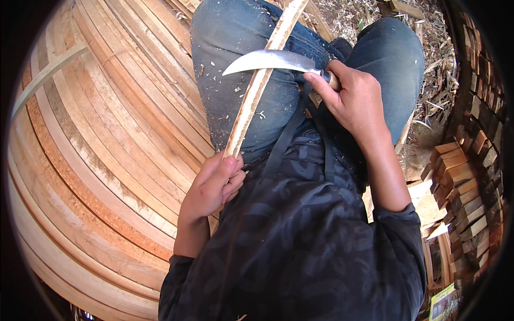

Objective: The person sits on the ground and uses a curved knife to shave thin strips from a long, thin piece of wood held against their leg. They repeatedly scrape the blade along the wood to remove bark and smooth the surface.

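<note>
Seems to be shaving the strip point(255, 93), holding the knife point(286, 60) in the right hand point(356, 93) and the strip's near end in the left hand point(214, 183). Probably calls next for a steady stroke along its length. Slants across the jeans point(225, 112), long, narrow and pale, with rough brown patches.

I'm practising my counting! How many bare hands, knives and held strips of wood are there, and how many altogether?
Bare hands: 2, the left hand and the right hand
Knife: 1
Held wood strip: 1
Total: 4
</note>
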Demonstrator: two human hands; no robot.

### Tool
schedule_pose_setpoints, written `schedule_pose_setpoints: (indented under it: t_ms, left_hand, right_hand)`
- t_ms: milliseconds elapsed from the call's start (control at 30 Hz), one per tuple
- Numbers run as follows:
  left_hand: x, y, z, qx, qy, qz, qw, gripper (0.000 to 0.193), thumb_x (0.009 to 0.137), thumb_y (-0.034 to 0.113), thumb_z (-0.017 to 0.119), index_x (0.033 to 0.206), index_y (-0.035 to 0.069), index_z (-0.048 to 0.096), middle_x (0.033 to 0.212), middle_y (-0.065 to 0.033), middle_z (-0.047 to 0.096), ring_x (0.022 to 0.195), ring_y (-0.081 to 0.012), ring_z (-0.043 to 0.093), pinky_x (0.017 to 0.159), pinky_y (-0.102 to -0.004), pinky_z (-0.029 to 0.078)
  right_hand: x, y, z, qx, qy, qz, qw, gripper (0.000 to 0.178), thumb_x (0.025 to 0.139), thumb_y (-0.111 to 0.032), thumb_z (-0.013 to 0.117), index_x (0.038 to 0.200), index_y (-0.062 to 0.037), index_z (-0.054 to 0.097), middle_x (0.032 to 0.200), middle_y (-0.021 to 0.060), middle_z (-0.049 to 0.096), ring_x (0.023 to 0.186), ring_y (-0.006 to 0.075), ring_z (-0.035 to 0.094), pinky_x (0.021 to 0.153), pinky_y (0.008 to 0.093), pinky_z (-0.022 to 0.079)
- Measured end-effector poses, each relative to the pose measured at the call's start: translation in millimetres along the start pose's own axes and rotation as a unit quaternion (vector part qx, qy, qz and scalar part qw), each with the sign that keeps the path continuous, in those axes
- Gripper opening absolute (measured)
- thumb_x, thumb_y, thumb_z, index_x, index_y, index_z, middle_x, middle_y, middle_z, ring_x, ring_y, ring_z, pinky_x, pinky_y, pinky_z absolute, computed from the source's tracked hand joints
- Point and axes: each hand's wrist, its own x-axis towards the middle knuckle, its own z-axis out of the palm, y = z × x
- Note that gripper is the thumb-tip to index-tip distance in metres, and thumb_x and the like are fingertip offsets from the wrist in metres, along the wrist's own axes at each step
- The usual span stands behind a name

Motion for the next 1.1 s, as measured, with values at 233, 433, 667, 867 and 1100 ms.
schedule_pose_setpoints:
  t_ms: [233, 433, 667, 867, 1100]
  left_hand:
    - [-18.3, 1.8, 12.9, 0.03, 0.042, -0.006, 0.999, 0.031, 0.102, 0.03, 0.038, 0.081, 0.008, 0.042, 0.058, 0.0051, 0.033, 0.049, -0.0038, 0.03, 0.045, -0.0201, 0.025]
    - [-29.8, -1.3, 18.5, 0.141, 0.081, 0.011, 0.987, 0.029, 0.102, 0.026, 0.04, 0.089, 0.002, 0.049, 0.061, 0.003, 0.041, 0.055, -0.0059, 0.034, 0.051, -0.0224, 0.029]
    - [-41.4, 4.8, 31.0, 0.283, 0.15, 0.034, 0.947, 0.027, 0.098, 0.02, 0.044, 0.103, -0.005, 0.052, 0.064, -0.0149, 0.052, 0.057, -0.0235, 0.049, 0.057, -0.0355, 0.039]
    - [-49.2, 14.5, 33.5, 0.345, 0.162, 0.048, 0.923, 0.027, 0.097, 0.021, 0.045, 0.101, -0.005, 0.053, 0.063, -0.0178, 0.053, 0.054, -0.028, 0.051, 0.055, -0.0373, 0.04]
    - [-57.6, 13.1, 18.0, 0.262, 0.168, -0.005, 0.95, 0.024, 0.097, 0.02, 0.044, 0.1, -0.003, 0.053, 0.061, -0.0093, 0.049, 0.056, -0.0156, 0.046, 0.055, -0.0314, 0.038]
  right_hand:
    - [12.2, -0.5, 2.5, -0.043, 0.045, -0.011, 0.998, 0.056, 0.081, -0.057, 0.062, 0.06, -0.0049, 0.058, 0.052, 0.0134, 0.057, 0.052, 0.0334, 0.062, 0.049, 0.0401, 0.05]
    - [25.6, -5.8, -14.9, -0.089, 0.036, -0.015, 0.995, 0.061, 0.083, -0.059, 0.058, 0.057, -0.0038, 0.059, 0.05, 0.0156, 0.056, 0.053, 0.035, 0.061, 0.05, 0.0405, 0.05]
    - [29.7, 14.5, -20.3, -0.1, 0.075, 0.017, 0.992, 0.065, 0.079, -0.064, 0.059, 0.056, -0.003, 0.059, 0.051, 0.0166, 0.056, 0.054, 0.0354, 0.062, 0.051, 0.0414, 0.05]
    - [-8.4, -40.5, -30.3, -0.08, -0.049, -0.061, 0.994, 0.066, 0.078, -0.066, 0.06, 0.055, -0.0039, 0.059, 0.049, 0.0141, 0.055, 0.051, 0.0327, 0.061, 0.051, 0.0404, 0.05]
    - [32.8, 15.8, -29.3, -0.133, 0.057, -0.002, 0.989, 0.071, 0.078, -0.069, 0.057, 0.056, -0.0016, 0.06, 0.049, 0.0159, 0.055, 0.053, 0.0354, 0.061, 0.05, 0.0404, 0.05]
